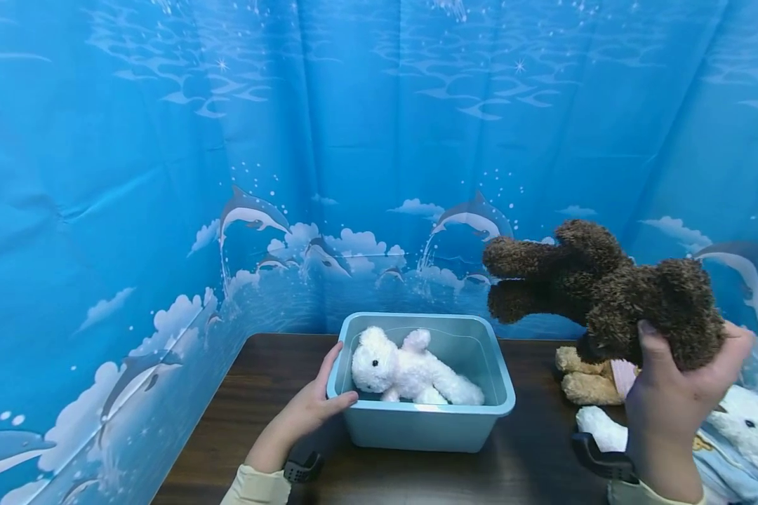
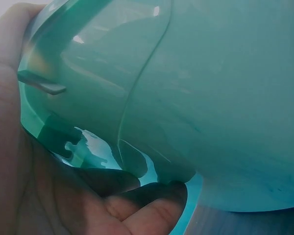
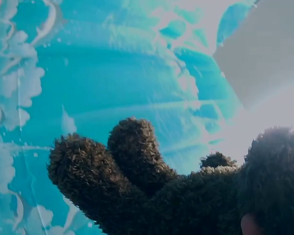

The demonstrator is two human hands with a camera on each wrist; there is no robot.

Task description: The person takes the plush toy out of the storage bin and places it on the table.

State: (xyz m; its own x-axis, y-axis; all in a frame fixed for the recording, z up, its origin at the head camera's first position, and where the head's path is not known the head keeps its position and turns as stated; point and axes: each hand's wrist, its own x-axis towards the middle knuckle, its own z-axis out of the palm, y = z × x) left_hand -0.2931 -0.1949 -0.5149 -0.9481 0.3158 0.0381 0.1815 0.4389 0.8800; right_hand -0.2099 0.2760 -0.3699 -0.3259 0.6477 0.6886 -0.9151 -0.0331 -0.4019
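The brown plush toy point(image 1: 600, 287) is held in the air at the right of the scene, above the table and to the right of the blue bin point(image 1: 502, 393). It is gripped at its head end by the right hand point(image 1: 676, 389), whose fingers and thumb are curled round the fur. Its long axis lies roughly level, with the legs pointing left toward the bin, so the bin lies left of and below the toy. In the right wrist view the dark legs point(image 3: 112, 166) are seen against the blue backdrop.

The bin's near left rim is held by the left hand point(image 1: 316, 407), thumb over the edge. Inside the bin a white plush toy point(image 1: 410, 372) lies on its side. Below the brown toy, a tan plush toy point(image 1: 587, 382) and another white plush toy point(image 1: 748, 424) rest on the dark table point(image 1: 259, 393).
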